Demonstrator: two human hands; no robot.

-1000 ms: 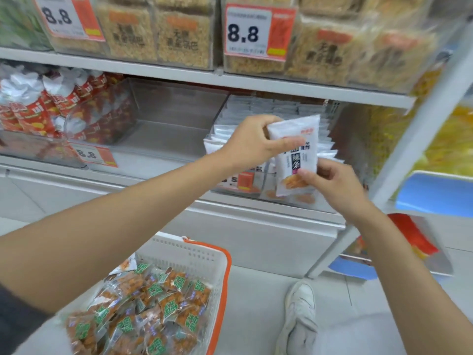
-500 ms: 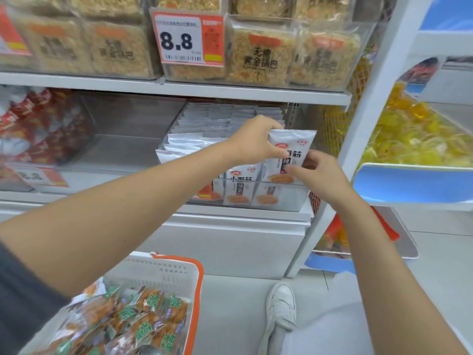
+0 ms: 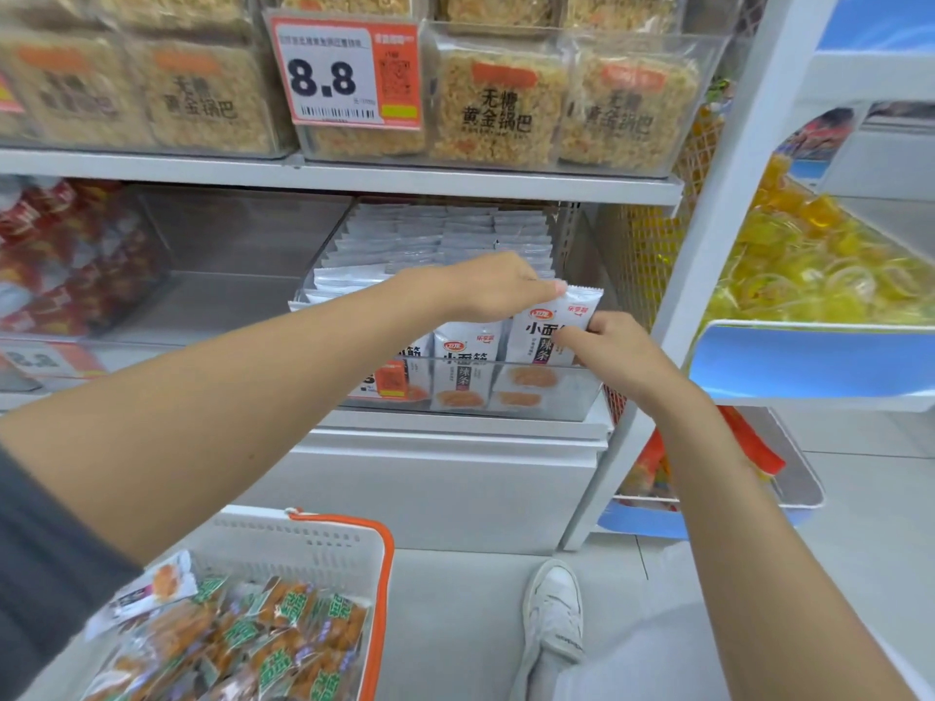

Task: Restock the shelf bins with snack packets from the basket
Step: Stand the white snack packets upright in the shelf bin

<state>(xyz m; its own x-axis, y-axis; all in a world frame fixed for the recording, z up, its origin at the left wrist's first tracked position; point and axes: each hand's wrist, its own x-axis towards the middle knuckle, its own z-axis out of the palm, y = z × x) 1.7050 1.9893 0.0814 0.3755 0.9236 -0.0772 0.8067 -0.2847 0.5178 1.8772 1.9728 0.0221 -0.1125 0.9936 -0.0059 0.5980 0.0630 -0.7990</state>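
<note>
A white snack packet [image 3: 544,336] stands upright at the front right of a clear shelf bin [image 3: 551,402], its lower half inside. My left hand [image 3: 485,288] pinches the packet's top edge. My right hand [image 3: 614,354] grips its right side. The bin holds rows of the same white packets [image 3: 435,245] reaching to the back. At the lower left, a white basket with an orange rim [image 3: 382,574] holds several green-labelled orange snack packets [image 3: 263,634] and one white packet [image 3: 152,591].
An empty clear bin [image 3: 243,296] sits left of the white-packet bin, and red packets [image 3: 60,255] fill the bin beyond it. Rice-cracker packs [image 3: 498,103] line the shelf above. Yellow sweets [image 3: 809,265] fill a blue-edged tray at right. A white shoe [image 3: 554,614] stands on the floor.
Both hands have lowered the white packet from above the bin into its front right row. The camera has shifted to the right.
</note>
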